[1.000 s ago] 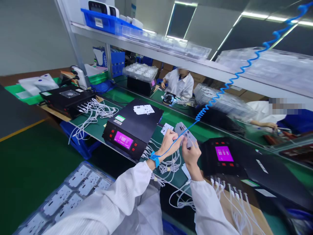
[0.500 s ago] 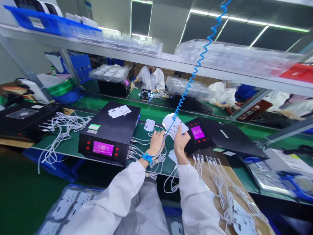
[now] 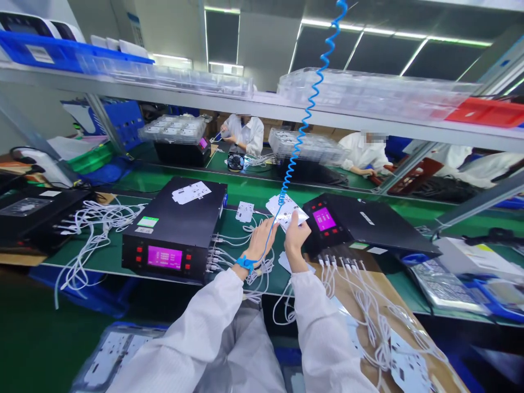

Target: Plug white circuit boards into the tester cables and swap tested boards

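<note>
Both my hands are raised over the green bench, holding a flat white panel (image 3: 286, 212) between two black testers. My right hand (image 3: 295, 238) grips its near edge from below. My left hand (image 3: 262, 239) pinches the panel's left side; its wrist wears a blue strap (image 3: 246, 264) with a coiled blue cord (image 3: 305, 117) rising to the ceiling. Another white panel (image 3: 244, 211) lies on the bench just left of the held one. Loose white cables (image 3: 262, 273) hang under my hands.
A black tester with a pink screen (image 3: 176, 229) stands left, a second one (image 3: 352, 221) right, a third black box (image 3: 28, 210) far left. Cable bundles (image 3: 94, 224) trail off the bench. Trays of panels (image 3: 110, 355) sit low left. Two people in white work across the bench.
The view swung right and settled. My hands carried the panel from in front of the left tester to the gap between the two testers, and it turned flatter.
</note>
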Motion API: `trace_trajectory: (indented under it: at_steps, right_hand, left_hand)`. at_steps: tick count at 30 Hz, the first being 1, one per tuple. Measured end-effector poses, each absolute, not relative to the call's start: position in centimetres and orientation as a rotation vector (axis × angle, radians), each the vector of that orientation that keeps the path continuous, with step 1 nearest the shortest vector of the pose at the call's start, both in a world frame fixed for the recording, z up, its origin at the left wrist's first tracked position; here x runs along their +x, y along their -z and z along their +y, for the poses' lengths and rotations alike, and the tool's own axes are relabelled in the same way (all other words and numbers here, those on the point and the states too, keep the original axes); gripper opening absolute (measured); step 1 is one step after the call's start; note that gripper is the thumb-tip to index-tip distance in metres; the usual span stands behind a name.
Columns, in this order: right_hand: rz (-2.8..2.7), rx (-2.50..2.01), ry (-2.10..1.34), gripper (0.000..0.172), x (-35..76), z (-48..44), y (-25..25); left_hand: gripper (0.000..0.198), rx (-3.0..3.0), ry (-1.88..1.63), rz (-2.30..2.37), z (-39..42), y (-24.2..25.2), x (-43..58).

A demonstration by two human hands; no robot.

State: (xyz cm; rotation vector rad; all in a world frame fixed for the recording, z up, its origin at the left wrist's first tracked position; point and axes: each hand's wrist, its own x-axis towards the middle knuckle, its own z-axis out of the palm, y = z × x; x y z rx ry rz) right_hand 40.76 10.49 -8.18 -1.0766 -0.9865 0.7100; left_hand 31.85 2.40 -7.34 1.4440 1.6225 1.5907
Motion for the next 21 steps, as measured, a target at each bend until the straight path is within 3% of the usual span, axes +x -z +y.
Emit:
trace_trajectory:
  at_steps: [15, 21]
  right_hand:
    - [-0.853, -1.061, -0.737, 0.057, 41.2, 12.7, 7.6]
    - [-0.808, -1.105, -0.758, 0.048, 43.7, 14.0, 7.1]
  left_hand:
    - [0.040, 1.708, -1.188, 2.079, 2.3, 7.3, 31.1]
    - [0.027, 1.538, -0.916, 2.419, 2.0, 7.9, 26.3]
